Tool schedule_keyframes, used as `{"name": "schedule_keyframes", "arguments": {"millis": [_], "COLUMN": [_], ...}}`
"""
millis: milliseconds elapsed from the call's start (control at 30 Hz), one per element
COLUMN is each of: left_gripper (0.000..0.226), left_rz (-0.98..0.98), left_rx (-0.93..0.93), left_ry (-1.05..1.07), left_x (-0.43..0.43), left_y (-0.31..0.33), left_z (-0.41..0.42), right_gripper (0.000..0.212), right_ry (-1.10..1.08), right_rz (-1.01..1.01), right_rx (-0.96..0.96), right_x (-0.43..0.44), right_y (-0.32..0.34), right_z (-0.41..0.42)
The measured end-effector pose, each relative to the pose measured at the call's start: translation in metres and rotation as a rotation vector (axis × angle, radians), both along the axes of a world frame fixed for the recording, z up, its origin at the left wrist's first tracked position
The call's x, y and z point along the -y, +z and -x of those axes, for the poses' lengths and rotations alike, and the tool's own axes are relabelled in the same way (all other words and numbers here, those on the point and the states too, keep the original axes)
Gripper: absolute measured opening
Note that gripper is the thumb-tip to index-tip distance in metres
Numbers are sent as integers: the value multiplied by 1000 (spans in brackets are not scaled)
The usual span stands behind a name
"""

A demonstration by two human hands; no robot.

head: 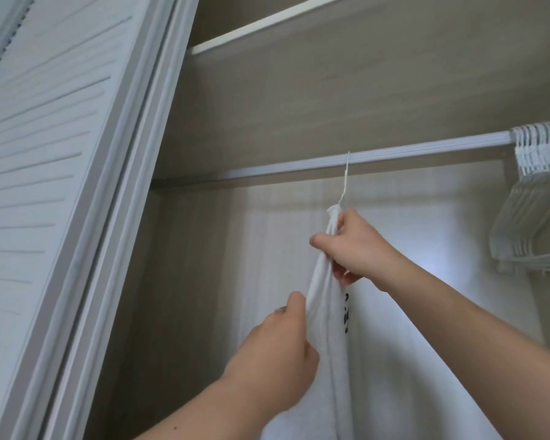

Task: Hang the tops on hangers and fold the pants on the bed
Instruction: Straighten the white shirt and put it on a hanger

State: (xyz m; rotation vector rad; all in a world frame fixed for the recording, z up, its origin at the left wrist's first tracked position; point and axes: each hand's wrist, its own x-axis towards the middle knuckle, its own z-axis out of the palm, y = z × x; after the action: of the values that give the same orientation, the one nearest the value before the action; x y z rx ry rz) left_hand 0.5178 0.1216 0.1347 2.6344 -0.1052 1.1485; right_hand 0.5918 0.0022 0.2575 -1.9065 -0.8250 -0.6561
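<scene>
Since the top [334, 376] is plain white cloth, it should weigh next to nothing and have no stiffness of its own: it drapes in a narrow fall, seen edge-on, and will crease or slide wherever it is pulled. It hangs in the closet on a hanger [346, 179], of which only the thin wire hook shows, caught over the rod [299, 165] near its middle. A dark print shows on the cloth below the upper hand.

The right hand [353, 249] is closed round the cloth just under the hook, thumb pushed out to the left and fingers curled in behind the fold. The left hand [277, 354] is lower down, thumb and curled fingers pinching the near edge of the same fold.

The likely job now is squaring the top on the hanger. Soft cloth like this is best taken at the seams, shoulder or collar, where it is doubled and will not stretch. A hard tug lower down could drag one shoulder off the hanger, or tip the light hook off the rod, so steadying near the neck while the other hand smooths seems wise.

A bunch of spare hangers [534, 223] sits at the rod's right end, well apart, and a louvred door [45, 154] stands to the left
</scene>
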Motion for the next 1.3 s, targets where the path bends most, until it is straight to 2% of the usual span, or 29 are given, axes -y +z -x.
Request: {"name": "schedule_keyframes", "arguments": {"millis": [67, 233, 367, 500, 667, 833, 967, 1067, 1167, 1300], "left_gripper": [24, 19, 25, 29, 31, 45, 46, 48, 57, 57], "left_rz": [13, -1, -37, -49, -61, -5, 14, 25, -41, -159], "left_rx": [10, 39, -9, -75, -151, -235, -257, -298, -343, -393], "left_ry": [-15, 15, 66, 124, 226, 371, 502, 615, 746, 901], "left_x": [-6, -23, -33, -43, -62, -86, -108, -125, -134, -141], "left_y": [-2, 0, 2, 2, 8, 15, 23, 26, 27, 34], "left_z": [5, 18, 25, 26, 24, 15, 12, 10, 7, -3], "right_gripper": [27, 28, 21, 29, 27, 27, 36, 35, 26, 25], "right_ry": [-73, -150, -14, 78, 157, 229, 342, 388, 403, 389], "right_rz": [76, 98, 94, 89, 125, 166, 171, 173, 190, 255], "right_rx": [61, 205, 148, 119, 100, 28, -81, -130, -190, -220], "right_x": [-6, -22, -41, -67, -103, -142, -184, -213, -245, -285], "right_y": [-5, -4, -3, -1, 7, 16, 23, 25, 24, 30], "right_z": [5, -1, -7, -18, -33, -41, -55, -62, -61, -59]}}
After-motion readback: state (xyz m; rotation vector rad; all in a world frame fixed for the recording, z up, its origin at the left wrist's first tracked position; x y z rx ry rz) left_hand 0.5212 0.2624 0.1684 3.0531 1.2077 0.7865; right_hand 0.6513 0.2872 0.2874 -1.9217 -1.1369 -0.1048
